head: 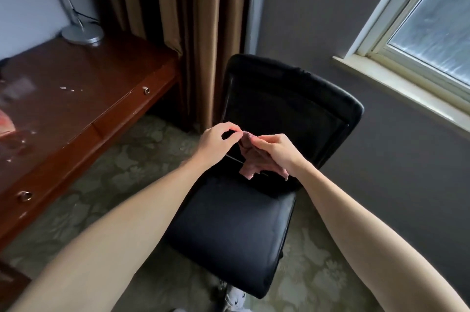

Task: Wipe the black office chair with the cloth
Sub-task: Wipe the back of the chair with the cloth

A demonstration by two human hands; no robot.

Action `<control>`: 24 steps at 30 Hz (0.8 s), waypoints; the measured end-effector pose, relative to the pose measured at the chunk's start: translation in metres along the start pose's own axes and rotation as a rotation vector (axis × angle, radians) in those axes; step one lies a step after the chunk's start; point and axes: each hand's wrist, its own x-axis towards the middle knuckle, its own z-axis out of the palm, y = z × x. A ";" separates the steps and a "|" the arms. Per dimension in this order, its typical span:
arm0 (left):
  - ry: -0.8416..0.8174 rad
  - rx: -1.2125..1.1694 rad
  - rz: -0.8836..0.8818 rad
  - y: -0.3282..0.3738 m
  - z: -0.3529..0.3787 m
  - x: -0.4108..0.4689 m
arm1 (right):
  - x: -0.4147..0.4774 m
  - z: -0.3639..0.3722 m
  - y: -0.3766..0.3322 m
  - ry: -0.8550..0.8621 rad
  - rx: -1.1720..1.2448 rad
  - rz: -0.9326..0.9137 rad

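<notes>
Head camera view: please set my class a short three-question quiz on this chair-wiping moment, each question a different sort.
1. True or false: the cloth lies flat on the chair seat.
2. Which holds the cloth: A left hand only, B right hand only, C both?
3. Fill in: the lamp base stands on the ____.

Key: 1 false, it is held above the seat; 2 C; 3 desk.

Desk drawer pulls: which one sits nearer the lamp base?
The far pull, on the drawer toward the curtain; the other pull is closer to the camera.
</notes>
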 end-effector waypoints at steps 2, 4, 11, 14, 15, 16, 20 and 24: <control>0.046 -0.011 -0.044 -0.003 -0.001 0.010 | 0.014 0.001 0.004 0.003 0.014 0.015; 0.073 0.003 -0.078 -0.008 -0.002 0.021 | 0.031 0.002 0.008 0.010 0.009 0.004; 0.181 0.016 -0.151 -0.010 -0.021 0.071 | 0.092 0.000 0.018 0.101 0.052 0.042; 0.149 0.007 -0.140 -0.021 -0.034 0.087 | 0.113 0.006 0.017 0.223 0.091 0.095; 0.137 -0.014 -0.139 -0.025 -0.038 0.092 | 0.119 0.011 0.014 0.236 0.103 0.100; 0.119 -0.042 -0.143 -0.030 -0.043 0.097 | 0.125 0.016 0.010 0.245 0.118 0.101; -0.025 -0.154 -0.159 -0.059 -0.064 0.126 | 0.160 0.049 -0.002 0.290 0.268 0.120; -0.191 -0.257 -0.110 -0.086 -0.095 0.159 | 0.193 0.092 -0.016 0.359 0.410 0.150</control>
